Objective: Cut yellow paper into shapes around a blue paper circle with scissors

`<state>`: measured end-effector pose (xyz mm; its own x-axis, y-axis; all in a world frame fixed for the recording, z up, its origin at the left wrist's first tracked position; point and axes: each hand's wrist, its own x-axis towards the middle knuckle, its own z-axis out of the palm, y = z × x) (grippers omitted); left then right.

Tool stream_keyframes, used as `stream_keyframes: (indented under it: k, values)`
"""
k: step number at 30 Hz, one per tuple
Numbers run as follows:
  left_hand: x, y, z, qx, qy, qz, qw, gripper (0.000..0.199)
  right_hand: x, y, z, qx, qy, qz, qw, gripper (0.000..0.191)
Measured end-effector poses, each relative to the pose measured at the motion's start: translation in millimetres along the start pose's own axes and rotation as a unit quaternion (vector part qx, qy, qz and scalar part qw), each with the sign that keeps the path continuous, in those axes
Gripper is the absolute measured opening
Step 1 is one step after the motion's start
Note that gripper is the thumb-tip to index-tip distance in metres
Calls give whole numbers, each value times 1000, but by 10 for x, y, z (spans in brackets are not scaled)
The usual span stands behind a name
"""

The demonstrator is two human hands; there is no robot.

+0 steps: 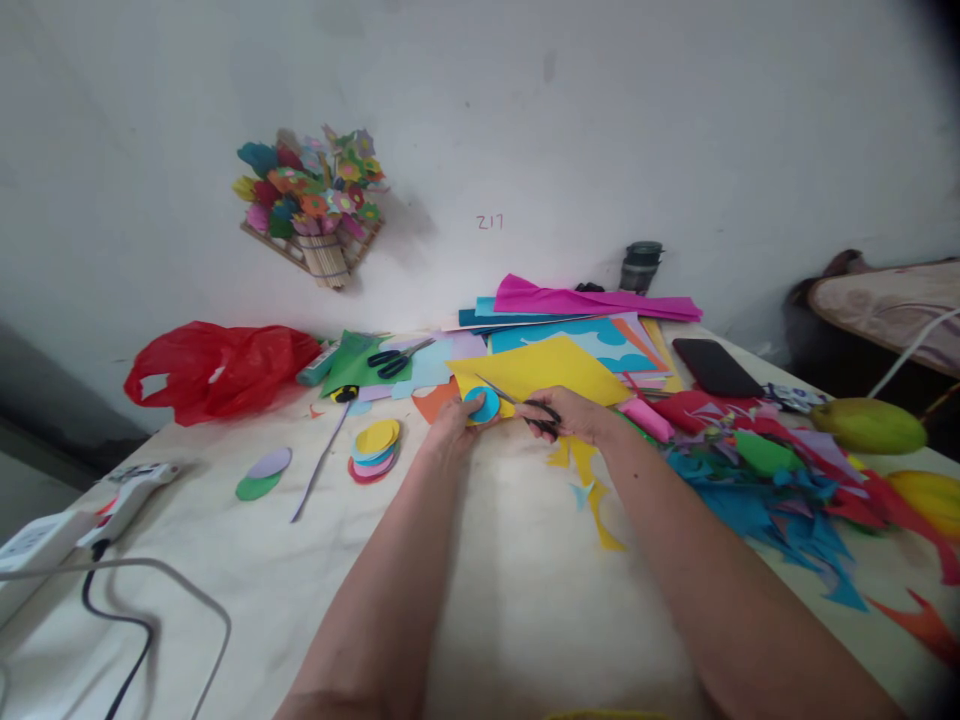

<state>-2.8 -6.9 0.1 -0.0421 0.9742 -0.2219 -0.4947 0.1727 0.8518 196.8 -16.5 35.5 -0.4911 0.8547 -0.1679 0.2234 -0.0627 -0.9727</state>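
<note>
My left hand [453, 420] pinches a blue paper circle [481, 404] flat against a large yellow paper sheet [555, 366], thumb on top. Black-handled scissors [541, 412] are in my right hand [566, 412], their blades pointing left at the yellow sheet just beside the blue circle. Yellow paper scraps [592, 495] lie on the table below my right hand. To the left of my left hand sits a pile of cut circles [375, 448] in yellow, blue, pink and red. Farther left, a purple circle [270, 462] overlaps a green one [257, 487].
A red plastic bag [217, 370], second scissors [394, 360] and coloured sheets [585, 298] line the back of the table [300, 600]. On the right are a phone [716, 367], a scrap heap [787, 500] and mangoes [870, 425]. Power strips [124, 505] and cables lie left.
</note>
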Motion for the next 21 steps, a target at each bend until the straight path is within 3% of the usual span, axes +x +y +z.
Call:
stream_keyframes:
  k: [10,21]
  values:
    - [-35,22,4,13,-8,7,1000,22,28,63,-39,0,-11,-26,1000,38]
    - [-56,36,14,26,-26,13,999,15,45,63,-7,18,7,-8,1000,34]
